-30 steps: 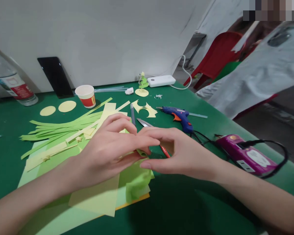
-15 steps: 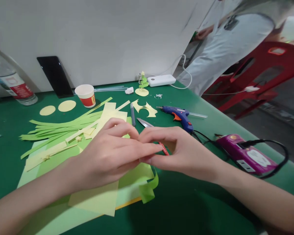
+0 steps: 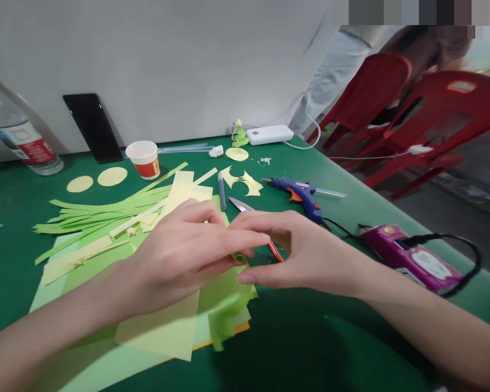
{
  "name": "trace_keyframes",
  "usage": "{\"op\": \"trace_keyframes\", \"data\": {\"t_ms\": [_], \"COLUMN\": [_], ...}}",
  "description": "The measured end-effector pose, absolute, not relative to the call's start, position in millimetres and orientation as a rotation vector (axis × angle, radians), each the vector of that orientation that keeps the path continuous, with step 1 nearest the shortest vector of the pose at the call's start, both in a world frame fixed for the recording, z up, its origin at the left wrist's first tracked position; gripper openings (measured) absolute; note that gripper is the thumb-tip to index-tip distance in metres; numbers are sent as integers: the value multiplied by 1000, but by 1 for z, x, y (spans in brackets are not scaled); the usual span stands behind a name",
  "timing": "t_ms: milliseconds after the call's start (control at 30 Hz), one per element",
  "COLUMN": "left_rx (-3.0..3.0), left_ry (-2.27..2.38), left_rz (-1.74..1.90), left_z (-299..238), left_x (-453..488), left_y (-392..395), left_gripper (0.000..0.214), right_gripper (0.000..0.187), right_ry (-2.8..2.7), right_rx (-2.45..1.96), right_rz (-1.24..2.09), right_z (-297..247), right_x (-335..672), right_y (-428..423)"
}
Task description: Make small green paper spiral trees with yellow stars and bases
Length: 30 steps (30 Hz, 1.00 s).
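Observation:
My left hand (image 3: pixel 188 253) is closed on a green paper strip (image 3: pixel 222 321), its fingers bent and its index finger reaching across to the right. A small rolled end of the strip shows under the fingers, and the loose tail hangs below. Curved close against it, my right hand (image 3: pixel 294 247) has its thumb apart from its fingers beside the roll; some of its fingertips are hidden behind the left hand. Beneath both lie green and pale yellow paper sheets (image 3: pixel 159 332). Scissors (image 3: pixel 275 251) with red handles lie partly hidden behind my right hand.
Green paper strips (image 3: pixel 106 209) lie to the left. Behind are a paper cup (image 3: pixel 142 160), a phone (image 3: pixel 93 128), a bottle (image 3: pixel 24 136), a grey pen (image 3: pixel 221 191) and yellow discs (image 3: pixel 112 176). Rightward are a glue gun (image 3: pixel 298 190), purple power strip (image 3: pixel 408 258) and white power bank (image 3: pixel 269 134).
My right thumb has moved away from the fingers, uncovering the rolled end. The strip's tail has swung left. The person in light trousers at the upper right has moved mostly out of view.

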State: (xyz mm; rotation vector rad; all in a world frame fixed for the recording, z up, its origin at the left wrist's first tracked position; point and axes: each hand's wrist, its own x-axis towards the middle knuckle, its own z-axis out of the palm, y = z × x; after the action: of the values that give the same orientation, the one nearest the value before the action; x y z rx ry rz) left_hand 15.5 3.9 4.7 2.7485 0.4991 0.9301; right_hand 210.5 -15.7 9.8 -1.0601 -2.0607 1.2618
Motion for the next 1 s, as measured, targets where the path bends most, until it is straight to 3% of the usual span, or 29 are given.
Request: {"op": "trace_keyframes", "data": {"t_ms": [433, 767, 1000], "left_rx": [2645, 2710, 2577], "left_ry": [347, 205, 428], "left_rz": [976, 815, 841], "left_z": [6, 12, 11], "left_x": [23, 21, 19], "left_y": [1, 5, 6], "left_gripper": [18, 21, 29], "right_gripper": [12, 8, 12], "right_ry": [-1957, -2012, -2022], "right_rx": [-993, -1058, -927], "right_rz": [1325, 1455, 1441], "right_z": [3, 11, 8], "right_x": [202, 212, 213], "right_y": [-18, -15, -12]}}
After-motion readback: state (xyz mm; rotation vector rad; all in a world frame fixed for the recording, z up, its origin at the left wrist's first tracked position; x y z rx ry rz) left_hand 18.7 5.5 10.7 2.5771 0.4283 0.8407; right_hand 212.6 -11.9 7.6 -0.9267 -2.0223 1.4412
